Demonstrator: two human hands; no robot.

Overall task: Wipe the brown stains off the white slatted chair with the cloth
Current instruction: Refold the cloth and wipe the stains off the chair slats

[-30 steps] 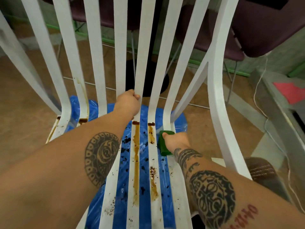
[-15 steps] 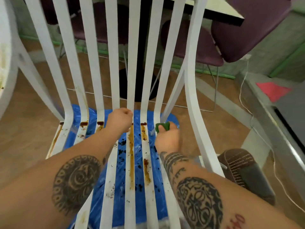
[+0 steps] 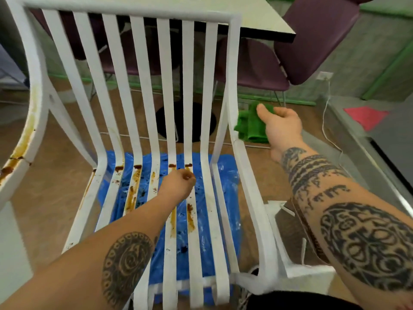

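The white slatted chair (image 3: 143,90) fills the view, its back upright and its seat running toward me. Brown stains (image 3: 132,193) streak several seat slats and the left armrest (image 3: 24,139). My left hand (image 3: 178,186) is curled in a fist over the seat slats near the bend of the back; whether it grips a slat I cannot tell. My right hand (image 3: 281,126) holds the folded green cloth (image 3: 250,126) out to the right of the chair's right frame post, thumb on top of the cloth.
A blue plastic sheet (image 3: 223,198) lies on the brown floor under the seat. Behind the chair stand a table (image 3: 257,21) with a black base and purple chairs (image 3: 312,36). A white cable (image 3: 326,121) and a grey platform are at the right.
My right hand with the cloth has lifted off the right seat slat and swung out past the chair's right post. The view has pulled back, showing the whole chair back.
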